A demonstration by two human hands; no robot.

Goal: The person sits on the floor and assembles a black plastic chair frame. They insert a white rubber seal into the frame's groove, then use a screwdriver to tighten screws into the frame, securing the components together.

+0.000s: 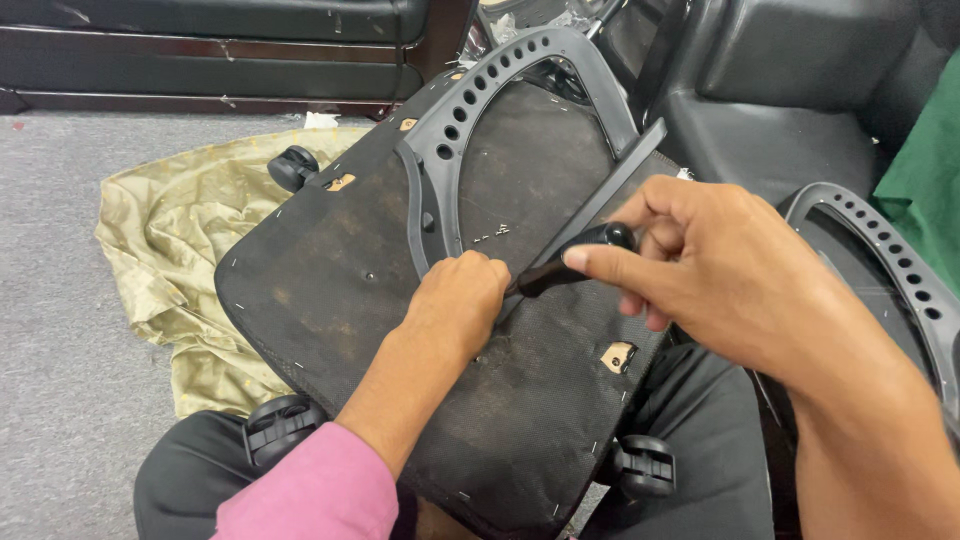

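Observation:
An upturned chair seat point(330, 270) with a dark stapled fabric underside lies across my lap. A grey plastic armrest frame point(450, 120) with a row of holes is attached to it. My left hand point(458, 300) is closed into a fist and presses on the seat next to the frame's lower bar. My right hand point(700, 265) grips the black handle of a screwdriver-like tool point(575, 260), whose tip points down toward my left fist. The tip itself is hidden behind the left hand.
Black caster wheels sit by my knees point(280, 428) point(645, 465) and beyond the seat point(293, 167). A crumpled gold cloth point(170, 230) lies on the grey carpet at left. A second grey armrest frame point(890, 260) and black chair parts stand at right.

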